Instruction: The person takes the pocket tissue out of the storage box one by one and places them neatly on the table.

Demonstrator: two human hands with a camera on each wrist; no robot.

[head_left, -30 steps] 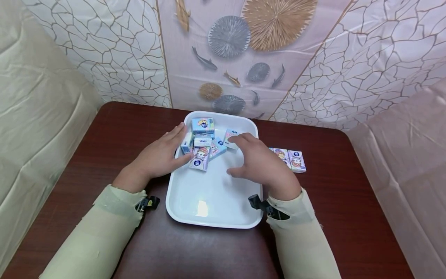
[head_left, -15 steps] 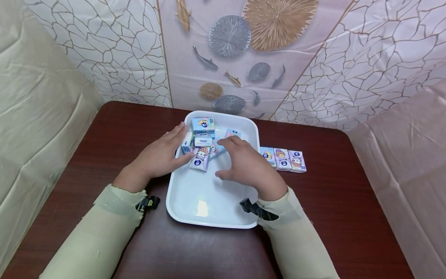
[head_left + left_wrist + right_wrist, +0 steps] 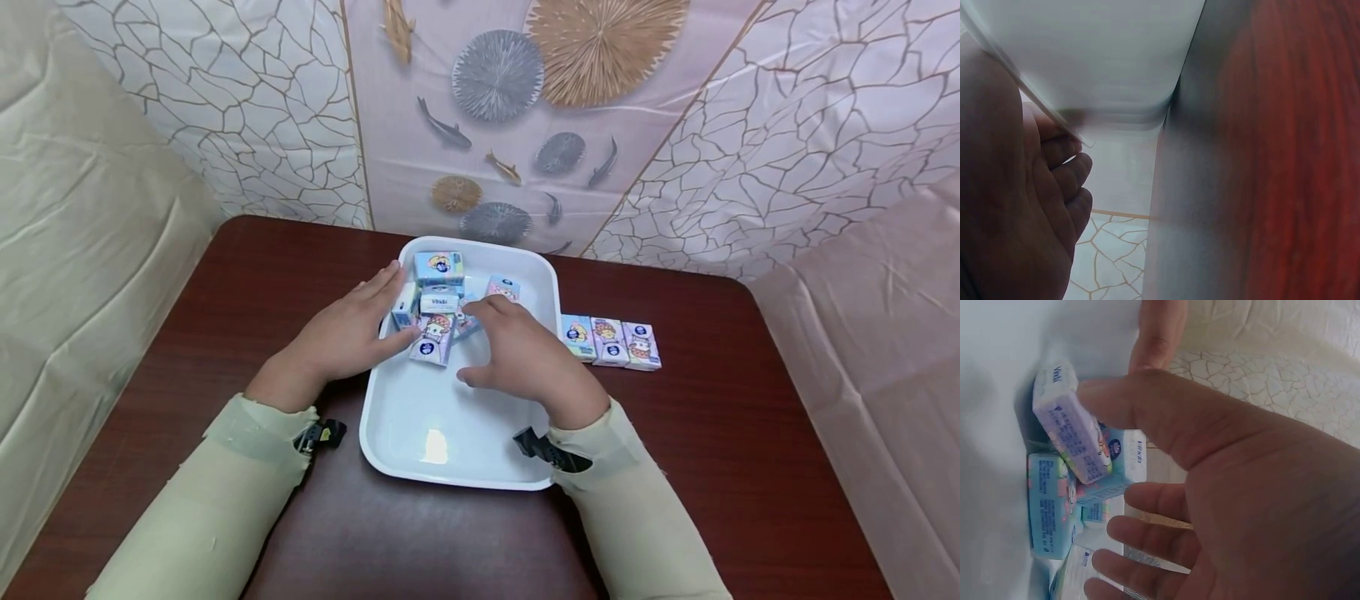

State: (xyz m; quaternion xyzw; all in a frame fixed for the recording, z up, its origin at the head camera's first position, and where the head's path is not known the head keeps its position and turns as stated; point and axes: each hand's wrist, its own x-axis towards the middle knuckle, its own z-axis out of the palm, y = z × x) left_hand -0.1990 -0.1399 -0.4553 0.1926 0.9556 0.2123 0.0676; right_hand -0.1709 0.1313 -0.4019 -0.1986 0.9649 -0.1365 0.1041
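Several small Vinda tissue packs lie in the back left of a white tray (image 3: 420, 408). My left hand (image 3: 337, 333) rests on the tray's left rim with fingers stretched along it, its thumb beside a purple tissue pack (image 3: 429, 346). In the left wrist view, the fingers of the left hand (image 3: 1054, 169) lie against the outside of the rim. Over the tray, my right hand (image 3: 532, 358) has thumb and fingers spread apart, close to a blue tissue pack (image 3: 466, 323). Its thumb (image 3: 1107, 400) overlaps the purple pack (image 3: 1079, 437) in the right wrist view.
Three tissue packs (image 3: 610, 342) lie in a row on the dark red-brown table (image 3: 720, 433), right of the tray. A pink and blue tissue pack (image 3: 504, 287) lies in the tray's back right. Patterned cloth (image 3: 495, 158) hangs behind the table.
My right hand has moved left over the tray, from the pink and blue pack towards the blue one. The row of packs right of the tray shows more fully. My left hand stays put.
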